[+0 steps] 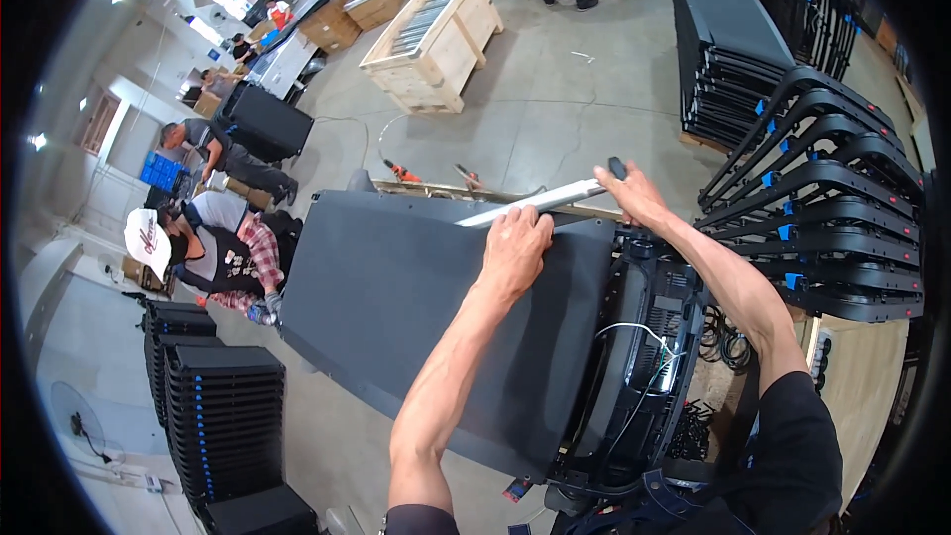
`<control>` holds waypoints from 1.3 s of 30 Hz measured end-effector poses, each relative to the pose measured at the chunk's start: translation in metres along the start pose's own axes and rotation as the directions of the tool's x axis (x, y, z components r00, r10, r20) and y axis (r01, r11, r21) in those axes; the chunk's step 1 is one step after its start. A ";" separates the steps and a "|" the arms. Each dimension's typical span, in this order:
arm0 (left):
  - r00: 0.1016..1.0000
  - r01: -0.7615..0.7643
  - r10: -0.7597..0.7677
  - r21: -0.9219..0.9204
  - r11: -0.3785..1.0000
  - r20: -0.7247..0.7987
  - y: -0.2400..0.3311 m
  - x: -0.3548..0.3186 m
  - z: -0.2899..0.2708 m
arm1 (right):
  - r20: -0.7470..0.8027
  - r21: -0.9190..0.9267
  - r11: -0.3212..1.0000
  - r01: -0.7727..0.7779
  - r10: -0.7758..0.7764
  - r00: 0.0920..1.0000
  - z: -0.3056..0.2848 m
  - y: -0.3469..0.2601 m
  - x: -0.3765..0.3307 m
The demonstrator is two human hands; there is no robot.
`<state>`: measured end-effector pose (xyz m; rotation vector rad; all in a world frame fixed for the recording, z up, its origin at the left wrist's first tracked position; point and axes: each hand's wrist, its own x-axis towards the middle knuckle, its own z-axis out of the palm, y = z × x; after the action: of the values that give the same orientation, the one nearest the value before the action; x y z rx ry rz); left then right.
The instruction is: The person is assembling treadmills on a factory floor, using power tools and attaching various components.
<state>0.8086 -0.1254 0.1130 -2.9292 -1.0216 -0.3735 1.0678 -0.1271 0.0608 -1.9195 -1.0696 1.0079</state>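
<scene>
A large dark grey flat panel lies in front of me, tilted, on a black frame with wires. A long white metal bar runs along the panel's far edge. My left hand grips the panel's far edge, fingers curled over it right by the bar. My right hand holds the bar's right end, near a small black tip. Both forearms reach up from the lower edge.
Stacks of curved black frames stand at the right, flat black stacks at the lower left. A wooden crate sits on the concrete floor ahead. Several people crouch or bend at the left; others work farther back.
</scene>
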 end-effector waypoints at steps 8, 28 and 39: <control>0.837 0.435 -0.498 -0.279 0.856 -0.224 0.047 -0.095 -0.036 | 0.567 -0.199 0.884 0.423 -0.248 0.786 0.051 -0.049 0.024; 0.209 0.715 -0.942 -0.699 -0.037 0.264 0.203 -0.333 -0.032 | 0.350 -0.203 0.948 0.245 -0.164 0.922 0.008 -0.003 -0.002; 0.315 0.596 -0.854 -0.787 -0.163 0.415 0.236 -0.341 -0.052 | 0.390 -0.145 0.956 0.256 -0.183 0.902 -0.039 -0.010 -0.048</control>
<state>0.6838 -0.5239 0.1002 -1.9068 -3.2740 -1.7566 1.0811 -0.1735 0.1004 -1.7376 -1.6182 1.2036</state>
